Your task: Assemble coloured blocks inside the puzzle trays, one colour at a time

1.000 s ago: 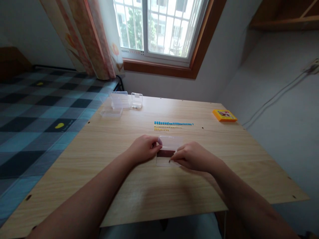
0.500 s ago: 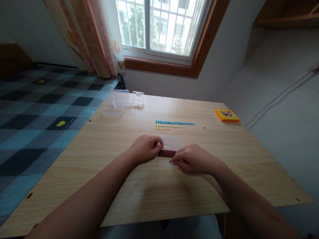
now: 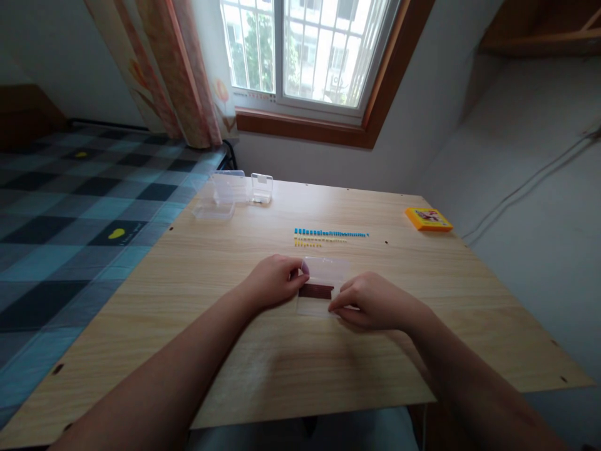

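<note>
A small clear plastic box (image 3: 323, 269) lies with its lid open on the wooden table in front of me. Inside it is a band of dark brown strips or sticks (image 3: 315, 291), set side by side. My left hand (image 3: 280, 279) pinches the box's left side, thumb and fingers closed on the edge. Over the front right corner of the box is my right hand (image 3: 369, 300), with thumb and forefinger pressed together. Whatever those fingertips hold is too small or hidden to see. Just beyond the box lie rows of tiny blue pieces (image 3: 328, 233) and yellow pieces (image 3: 310, 243).
Several clear plastic containers (image 3: 213, 210) stand at the table's back left, one small open box (image 3: 261, 189) among them. An orange and yellow flat box (image 3: 429, 219) rests at the back right. The wooden table (image 3: 225, 369) has a checked bed (image 3: 70, 250) along its left.
My right hand has shifted slightly right. The small dark piece seen by its fingertips before no longer shows. My left hand keeps its hold on the box.
</note>
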A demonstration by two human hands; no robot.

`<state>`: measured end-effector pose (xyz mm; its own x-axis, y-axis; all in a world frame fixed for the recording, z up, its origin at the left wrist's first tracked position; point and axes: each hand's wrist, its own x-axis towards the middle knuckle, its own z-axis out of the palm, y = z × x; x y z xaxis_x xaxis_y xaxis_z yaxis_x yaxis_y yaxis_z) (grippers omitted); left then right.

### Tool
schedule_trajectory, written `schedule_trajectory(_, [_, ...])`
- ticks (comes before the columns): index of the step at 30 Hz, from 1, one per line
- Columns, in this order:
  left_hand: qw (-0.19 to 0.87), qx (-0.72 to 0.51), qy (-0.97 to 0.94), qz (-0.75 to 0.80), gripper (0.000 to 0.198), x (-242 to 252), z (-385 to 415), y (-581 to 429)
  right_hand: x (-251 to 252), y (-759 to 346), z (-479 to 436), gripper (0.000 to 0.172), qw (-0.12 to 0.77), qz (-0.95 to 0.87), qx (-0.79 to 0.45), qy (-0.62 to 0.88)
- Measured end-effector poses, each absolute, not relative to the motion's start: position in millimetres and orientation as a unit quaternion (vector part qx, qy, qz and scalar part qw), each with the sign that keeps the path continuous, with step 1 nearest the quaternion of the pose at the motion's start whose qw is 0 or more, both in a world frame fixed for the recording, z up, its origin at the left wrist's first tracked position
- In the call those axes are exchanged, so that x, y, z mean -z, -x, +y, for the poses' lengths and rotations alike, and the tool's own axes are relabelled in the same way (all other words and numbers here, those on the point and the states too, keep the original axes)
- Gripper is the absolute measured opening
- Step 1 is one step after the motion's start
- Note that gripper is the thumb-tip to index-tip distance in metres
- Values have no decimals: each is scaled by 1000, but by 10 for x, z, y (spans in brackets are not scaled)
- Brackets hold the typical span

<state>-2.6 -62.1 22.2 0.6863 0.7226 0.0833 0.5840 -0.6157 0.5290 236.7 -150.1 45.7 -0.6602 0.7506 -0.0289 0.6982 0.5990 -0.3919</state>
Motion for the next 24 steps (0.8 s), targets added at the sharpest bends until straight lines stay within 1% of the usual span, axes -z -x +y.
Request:
schedule_trajectory(4, [240,-143,-888,366,15,-197,-603,33,-489,-2429,-1491,24,59,-887,-200,412])
schedule_trajectory(17, [246,-138,-892,353,16,-183,-589,33,-443,-2409,-1453,23,51,-862,-120,490])
schedule_trajectory(24, [245,-129,-890,363,16,-195,-595,30,-431,-2444,-1441,24,63,-862,-117,489])
